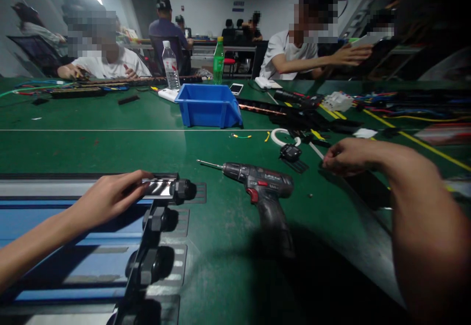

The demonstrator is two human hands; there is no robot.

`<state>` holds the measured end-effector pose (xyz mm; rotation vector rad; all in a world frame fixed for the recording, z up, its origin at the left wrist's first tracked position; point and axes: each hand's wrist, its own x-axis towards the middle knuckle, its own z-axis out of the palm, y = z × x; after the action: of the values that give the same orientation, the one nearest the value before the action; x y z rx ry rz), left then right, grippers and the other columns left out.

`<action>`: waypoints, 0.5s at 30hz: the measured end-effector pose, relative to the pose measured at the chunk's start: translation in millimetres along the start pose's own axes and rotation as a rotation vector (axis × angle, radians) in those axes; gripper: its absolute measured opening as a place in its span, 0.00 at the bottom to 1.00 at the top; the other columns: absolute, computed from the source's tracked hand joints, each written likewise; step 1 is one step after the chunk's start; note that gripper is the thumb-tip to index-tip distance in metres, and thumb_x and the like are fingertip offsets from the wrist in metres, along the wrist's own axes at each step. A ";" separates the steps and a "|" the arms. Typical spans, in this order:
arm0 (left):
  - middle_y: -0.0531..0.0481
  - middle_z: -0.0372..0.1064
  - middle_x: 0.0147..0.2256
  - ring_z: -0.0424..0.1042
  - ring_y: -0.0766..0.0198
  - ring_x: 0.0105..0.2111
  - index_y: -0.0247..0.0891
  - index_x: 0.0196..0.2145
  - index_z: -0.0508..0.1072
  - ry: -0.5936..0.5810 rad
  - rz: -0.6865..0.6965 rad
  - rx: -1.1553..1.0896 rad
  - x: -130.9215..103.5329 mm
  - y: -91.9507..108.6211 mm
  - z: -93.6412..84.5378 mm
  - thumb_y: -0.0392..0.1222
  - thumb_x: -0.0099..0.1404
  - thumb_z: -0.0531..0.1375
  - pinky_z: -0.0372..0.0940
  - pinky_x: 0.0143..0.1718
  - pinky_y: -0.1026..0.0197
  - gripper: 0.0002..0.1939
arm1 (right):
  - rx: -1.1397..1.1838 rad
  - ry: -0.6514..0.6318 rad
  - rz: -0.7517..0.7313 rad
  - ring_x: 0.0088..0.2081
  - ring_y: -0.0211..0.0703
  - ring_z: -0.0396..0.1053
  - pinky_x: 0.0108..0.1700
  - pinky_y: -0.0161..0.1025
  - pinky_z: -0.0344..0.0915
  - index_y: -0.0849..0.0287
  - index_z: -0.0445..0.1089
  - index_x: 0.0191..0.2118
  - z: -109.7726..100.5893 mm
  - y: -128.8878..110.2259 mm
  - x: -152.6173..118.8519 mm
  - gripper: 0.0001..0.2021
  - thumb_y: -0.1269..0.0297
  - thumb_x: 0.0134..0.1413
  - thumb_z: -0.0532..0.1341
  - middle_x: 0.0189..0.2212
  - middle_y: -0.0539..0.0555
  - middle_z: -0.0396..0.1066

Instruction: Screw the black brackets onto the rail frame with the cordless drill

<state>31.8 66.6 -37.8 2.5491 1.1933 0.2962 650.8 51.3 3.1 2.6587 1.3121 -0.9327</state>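
My left hand (pixel 116 192) lies over the far metal rail (pixel 47 189) at the left, its fingers and thumb closed about the rail near its right end. A black cable gland (pixel 183 190) sticks out of that end. Nearer to me, blue panels (pixel 69 261) lie beside more black glands (pixel 149 264). On the right, my right hand (pixel 346 157) is low over the table with its fingers curled together. A pale strip (pixel 316 150) runs up to its fingertips; whether they grip it or something else is hidden. Between my hands lies a cordless drill (pixel 265 182), its bit pointing left.
A blue bin (pixel 208 106) stands mid-table with a clear bottle (pixel 170 67) and a green bottle (pixel 218 62) behind. A white ring (pixel 283 137), a small black device (pixel 290 152) and wire bundles (pixel 415 104) lie at the right. People sit across the table.
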 end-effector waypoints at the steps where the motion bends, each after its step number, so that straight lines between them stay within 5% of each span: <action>1: 0.46 0.77 0.42 0.75 0.61 0.32 0.41 0.55 0.70 0.000 0.001 -0.001 -0.1 -0.5 0.2 0.52 0.75 0.53 0.67 0.34 0.61 0.18 | -0.032 -0.023 0.015 0.20 0.37 0.68 0.26 0.36 0.64 0.64 0.78 0.31 1.3 1.8 3.1 0.08 0.73 0.61 0.63 0.20 0.52 0.73; 4: 0.45 0.78 0.41 0.75 0.61 0.32 0.41 0.55 0.70 0.005 0.020 -0.008 -0.4 -0.6 0.0 0.51 0.75 0.53 0.68 0.34 0.62 0.18 | -0.146 -0.055 0.045 0.21 0.34 0.65 0.26 0.34 0.64 0.62 0.75 0.37 4.1 6.1 12.6 0.05 0.67 0.64 0.63 0.23 0.46 0.70; 11: 0.45 0.79 0.38 0.74 0.62 0.29 0.39 0.55 0.72 0.044 0.053 -0.013 -0.4 3.2 -2.0 0.49 0.74 0.54 0.67 0.30 0.64 0.18 | -0.272 -0.058 0.050 0.29 0.36 0.72 0.33 0.37 0.72 0.62 0.74 0.39 5.8 16.3 31.6 0.10 0.60 0.66 0.63 0.33 0.51 0.75; 13: 0.45 0.78 0.38 0.74 0.62 0.29 0.38 0.55 0.71 0.037 0.050 -0.007 -0.4 2.9 -1.8 0.49 0.74 0.54 0.66 0.31 0.63 0.18 | -0.243 0.029 0.009 0.29 0.36 0.73 0.33 0.36 0.73 0.62 0.75 0.38 8.2 17.9 34.2 0.11 0.59 0.67 0.63 0.32 0.52 0.76; 15: 0.46 0.78 0.38 0.74 0.62 0.29 0.39 0.56 0.70 0.020 0.041 0.002 -0.4 2.2 -1.6 0.49 0.75 0.53 0.66 0.31 0.63 0.18 | -0.183 0.253 -0.074 0.29 0.36 0.73 0.32 0.36 0.73 0.62 0.75 0.37 11.0 17.4 34.2 0.12 0.58 0.67 0.62 0.32 0.52 0.76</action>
<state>32.6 65.2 -35.4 2.5809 1.1495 0.3314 673.9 61.3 -27.8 2.6666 1.4724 -0.4643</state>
